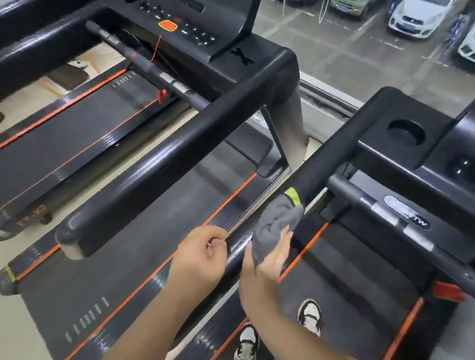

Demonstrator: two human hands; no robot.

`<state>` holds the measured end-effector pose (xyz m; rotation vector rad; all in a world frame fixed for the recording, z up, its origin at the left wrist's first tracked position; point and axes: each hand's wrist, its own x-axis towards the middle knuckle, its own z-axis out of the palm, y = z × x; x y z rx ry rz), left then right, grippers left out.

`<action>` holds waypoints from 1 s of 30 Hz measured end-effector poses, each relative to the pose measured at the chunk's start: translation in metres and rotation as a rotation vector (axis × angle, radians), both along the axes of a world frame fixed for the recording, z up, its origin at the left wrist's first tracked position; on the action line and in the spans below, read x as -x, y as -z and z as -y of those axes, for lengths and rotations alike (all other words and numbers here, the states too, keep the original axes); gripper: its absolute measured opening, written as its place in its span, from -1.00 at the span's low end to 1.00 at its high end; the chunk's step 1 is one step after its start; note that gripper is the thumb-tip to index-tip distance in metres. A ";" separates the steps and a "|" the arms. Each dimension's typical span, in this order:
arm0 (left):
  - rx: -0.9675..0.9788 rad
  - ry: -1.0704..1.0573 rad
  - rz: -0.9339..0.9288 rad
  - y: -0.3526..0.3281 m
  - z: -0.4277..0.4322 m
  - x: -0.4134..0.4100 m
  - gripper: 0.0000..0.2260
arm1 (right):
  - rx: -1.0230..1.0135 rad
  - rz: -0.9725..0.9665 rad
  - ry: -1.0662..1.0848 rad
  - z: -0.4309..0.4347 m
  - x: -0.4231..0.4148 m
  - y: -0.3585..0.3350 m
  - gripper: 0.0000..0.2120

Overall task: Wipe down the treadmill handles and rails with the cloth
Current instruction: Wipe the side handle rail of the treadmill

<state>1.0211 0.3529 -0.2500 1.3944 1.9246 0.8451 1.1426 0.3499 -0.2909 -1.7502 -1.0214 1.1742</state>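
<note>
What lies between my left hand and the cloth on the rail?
Only a short bare stretch of glossy black rail, shown in the head view. The left hand bounds one end, the grey cloth in the right hand the other.

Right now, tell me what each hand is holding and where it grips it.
The right hand holds the grey cloth by its lower bunched end, against the side rail. The left hand grips that rail just beside it.
</note>
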 end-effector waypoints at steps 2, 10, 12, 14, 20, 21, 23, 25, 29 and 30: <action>-0.030 -0.045 -0.012 0.003 0.005 0.007 -0.81 | 0.222 -0.094 0.008 0.012 0.014 0.000 -0.21; -0.051 -0.052 0.133 0.002 0.025 0.014 -0.76 | 0.328 -0.243 0.258 -0.127 -0.069 -0.031 -0.41; -0.087 -0.050 0.142 0.001 0.033 0.012 -0.75 | 0.327 -0.280 0.312 -0.141 -0.072 -0.027 -0.36; -0.122 -0.061 0.114 0.003 0.038 0.012 -0.78 | 0.377 -0.315 0.406 -0.127 -0.052 -0.026 -0.32; -0.165 -0.210 0.161 -0.005 0.045 0.024 -0.76 | 0.479 -0.179 0.284 0.001 0.033 -0.047 -0.58; -0.154 -0.236 0.179 -0.005 0.046 0.028 -0.75 | 0.552 -0.218 0.268 0.022 0.046 -0.043 -0.55; -0.134 -0.274 0.208 -0.004 0.050 0.037 -0.74 | 0.680 -0.409 0.282 0.043 0.061 -0.046 -0.45; -0.130 -0.295 0.220 -0.002 0.055 0.046 -0.72 | 0.764 -0.543 0.279 0.034 0.059 -0.054 -0.44; -0.139 -0.316 0.267 0.001 0.065 0.052 -0.77 | 0.603 -0.474 0.360 -0.017 0.021 -0.073 -0.56; -0.141 -0.323 0.288 0.002 0.067 0.052 -0.77 | 0.565 -0.463 0.345 -0.024 0.018 -0.079 -0.59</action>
